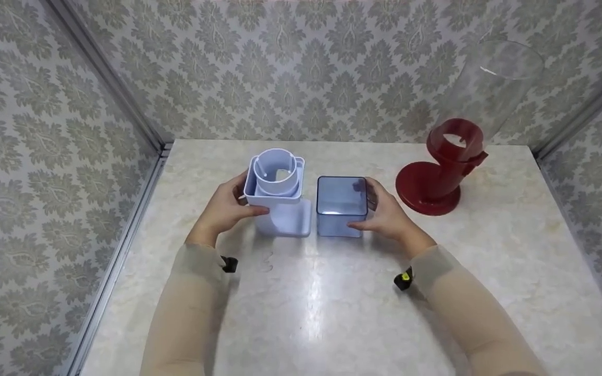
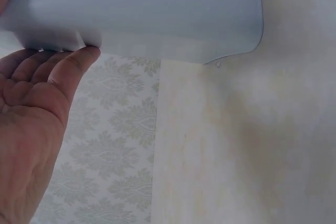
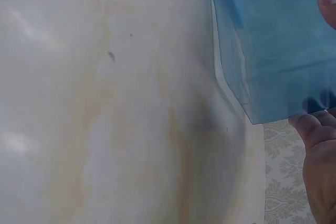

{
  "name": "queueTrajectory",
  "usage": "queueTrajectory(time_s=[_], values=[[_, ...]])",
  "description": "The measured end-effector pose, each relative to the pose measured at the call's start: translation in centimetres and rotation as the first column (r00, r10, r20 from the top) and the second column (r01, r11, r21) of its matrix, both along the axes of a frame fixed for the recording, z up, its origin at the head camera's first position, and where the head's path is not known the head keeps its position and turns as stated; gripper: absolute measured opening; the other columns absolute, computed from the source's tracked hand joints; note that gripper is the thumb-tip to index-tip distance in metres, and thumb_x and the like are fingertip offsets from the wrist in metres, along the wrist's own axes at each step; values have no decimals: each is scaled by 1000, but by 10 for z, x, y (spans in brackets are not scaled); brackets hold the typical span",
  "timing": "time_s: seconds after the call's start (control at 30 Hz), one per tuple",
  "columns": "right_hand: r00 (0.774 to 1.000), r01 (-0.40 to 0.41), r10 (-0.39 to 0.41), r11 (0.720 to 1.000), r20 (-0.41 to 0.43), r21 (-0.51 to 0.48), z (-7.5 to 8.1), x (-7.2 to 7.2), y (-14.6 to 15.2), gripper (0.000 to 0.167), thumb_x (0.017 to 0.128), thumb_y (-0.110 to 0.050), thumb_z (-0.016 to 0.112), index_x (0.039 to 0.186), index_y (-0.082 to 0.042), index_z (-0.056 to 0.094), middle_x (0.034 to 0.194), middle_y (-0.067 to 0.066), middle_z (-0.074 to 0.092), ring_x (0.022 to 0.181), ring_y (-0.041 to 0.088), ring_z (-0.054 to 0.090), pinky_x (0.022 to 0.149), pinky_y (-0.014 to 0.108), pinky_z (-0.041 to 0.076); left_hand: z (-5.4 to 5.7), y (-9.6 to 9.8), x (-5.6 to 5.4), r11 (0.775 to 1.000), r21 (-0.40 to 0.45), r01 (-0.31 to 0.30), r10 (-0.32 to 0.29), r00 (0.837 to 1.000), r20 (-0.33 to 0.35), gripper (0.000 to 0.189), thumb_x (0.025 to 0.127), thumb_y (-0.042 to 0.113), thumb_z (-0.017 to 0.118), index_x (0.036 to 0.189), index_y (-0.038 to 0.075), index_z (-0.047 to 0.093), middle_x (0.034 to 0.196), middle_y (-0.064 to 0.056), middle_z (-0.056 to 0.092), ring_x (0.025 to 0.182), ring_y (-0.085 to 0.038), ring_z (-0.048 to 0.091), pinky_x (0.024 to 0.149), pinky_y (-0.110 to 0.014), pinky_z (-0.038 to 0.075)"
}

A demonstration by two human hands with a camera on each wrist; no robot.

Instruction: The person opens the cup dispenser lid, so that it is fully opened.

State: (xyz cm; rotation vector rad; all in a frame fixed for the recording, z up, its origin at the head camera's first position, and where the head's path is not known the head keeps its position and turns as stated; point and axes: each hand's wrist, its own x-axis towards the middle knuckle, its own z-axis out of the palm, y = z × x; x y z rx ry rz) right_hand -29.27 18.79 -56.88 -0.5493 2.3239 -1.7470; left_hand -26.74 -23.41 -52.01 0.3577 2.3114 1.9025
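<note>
My left hand [image 1: 223,207] grips the sides of a pale dispenser stand [image 1: 282,222], thumb on the near side and fingers at the far left. On the stand's square top sits a round collar [image 1: 276,180]. In the left wrist view, the left fingers [image 2: 76,69] press against a smooth pale wall of the stand [image 2: 157,14]. To its right, my right hand [image 1: 387,214] holds a see-through blue square container [image 1: 342,196] between thumb and fingers. The right wrist view shows the container's clear wall [image 3: 283,51] and the right fingers [image 3: 310,127] at one side. A narrow gap separates stand and container.
At the back right stands a red dispenser base [image 1: 429,188] with a tall clear cylinder [image 1: 494,89] tilting up from it. The marble-patterned table [image 1: 301,313] meets patterned wall panels [image 1: 290,68] at the back and sides. Metal rails [image 1: 107,271] run along the left edge.
</note>
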Motion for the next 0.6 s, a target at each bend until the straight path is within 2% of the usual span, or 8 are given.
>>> queueTrajectory(time_s=[0.2, 0.27, 0.37, 0.47, 0.6], values=[[999, 0, 1, 999, 42, -32, -4, 1, 0, 121, 71, 5, 105, 169, -6, 34, 166, 19, 53, 154, 36, 56, 120, 18, 51, 0, 1, 1, 1000, 8, 13, -13, 1000, 16, 114, 84, 0, 99, 178, 15, 36, 176, -10, 52, 157, -33, 56, 121, -27, 57], [999, -5, 7, 999, 43, -33, -5, 1, 0, 120, 72, 5, 104, 169, -5, 34, 167, 19, 52, 156, 36, 55, 120, 16, 49, -1, 1, 1, 1000, 15, 10, -11, 1000, 15, 113, 84, -1, 98, 178, 15, 37, 176, -9, 53, 157, -33, 57, 120, -25, 58], [999, -17, 19, 1000, 44, -26, -5, 1, -1, 121, 73, 3, 104, 169, -5, 32, 169, 19, 50, 160, 36, 51, 128, 23, 46, -2, 0, 1, 1000, 22, 3, -3, 1000, 18, 113, 83, -2, 98, 177, 15, 39, 174, -10, 55, 154, -31, 59, 118, -22, 58], [999, -20, 20, 1000, 30, -3, -7, 1, -2, 121, 75, 1, 104, 170, -4, 30, 171, 20, 49, 163, 35, 48, 137, 36, 40, -3, -1, 1, 1000, 20, -5, 4, 1000, 19, 111, 83, -2, 98, 177, 13, 40, 172, -12, 57, 152, -29, 61, 118, -21, 57], [1000, -6, 6, 1000, -4, 29, -7, 2, -1, 121, 76, -2, 105, 171, -3, 30, 171, 20, 50, 165, 36, 45, 141, 48, 34, -4, 0, -1, 1000, 14, -3, 3, 1000, 8, 110, 84, 0, 99, 176, 13, 41, 171, -13, 58, 150, -28, 62, 118, -21, 57]])
